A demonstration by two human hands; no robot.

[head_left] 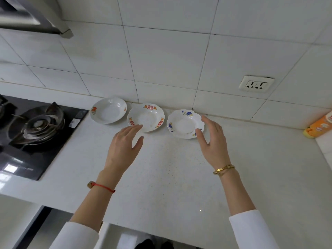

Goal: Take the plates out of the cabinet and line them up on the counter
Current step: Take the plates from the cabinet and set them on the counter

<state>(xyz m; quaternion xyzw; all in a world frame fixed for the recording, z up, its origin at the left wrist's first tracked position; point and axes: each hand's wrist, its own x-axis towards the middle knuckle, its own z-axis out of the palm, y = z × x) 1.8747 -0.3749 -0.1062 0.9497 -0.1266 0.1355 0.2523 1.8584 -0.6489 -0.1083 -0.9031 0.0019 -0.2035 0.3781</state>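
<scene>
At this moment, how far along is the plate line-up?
Done: three plates sit along the wall on the counter: orange-flower plate, red-pattern plate, blue-flower plate. In hand: nothing; the left hand and right hand are open by the last two. Left: the cabinet is out of view, so any remaining plates cannot be judged.

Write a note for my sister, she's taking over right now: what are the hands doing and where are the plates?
Left hand: open, empty, near the red-patterned plate.
Right hand: open, fingers at the blue-flowered plate's rim, not gripping.
Orange-flowered plate sits leftmost, beside the stove.
Done: three plates in a row on the counter.
Left: the cabinet is out of view, so check it for more; close the gap to the blue plate.
</scene>
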